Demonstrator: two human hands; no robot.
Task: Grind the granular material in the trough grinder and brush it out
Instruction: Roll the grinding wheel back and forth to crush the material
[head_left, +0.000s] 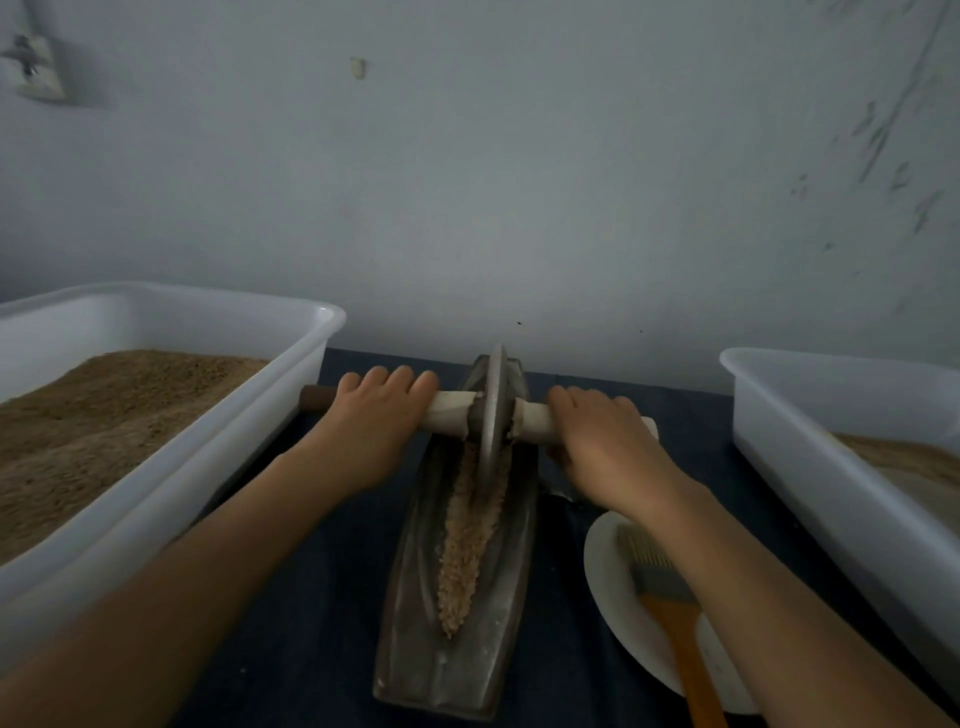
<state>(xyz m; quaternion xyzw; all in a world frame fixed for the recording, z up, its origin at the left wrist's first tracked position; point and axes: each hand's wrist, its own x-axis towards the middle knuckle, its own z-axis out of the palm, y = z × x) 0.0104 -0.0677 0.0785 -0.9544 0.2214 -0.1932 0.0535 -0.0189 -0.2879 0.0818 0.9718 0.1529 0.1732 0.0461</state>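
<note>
Nearest, a brush (670, 608) lies on a white plate (618, 623) beside the metal trough (415, 639), whose groove holds tan grain (467, 545). Farther on, the left hand (371, 421) and right hand (608, 447) curl around the handle (447, 410) either side of the wheel (491, 410) near the trough's far end. White tubs (171, 467) flank both sides closely.

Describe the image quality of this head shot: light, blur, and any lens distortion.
Head view: dim, flat, bluish light with no glare; wide-angle bending bows the left tub and right tub outward and stretches the forearms at the lower edge; the centre is fairly sharp, with the grains in the trough readable, while the left hand, right hand and brush look slightly soft.
</note>
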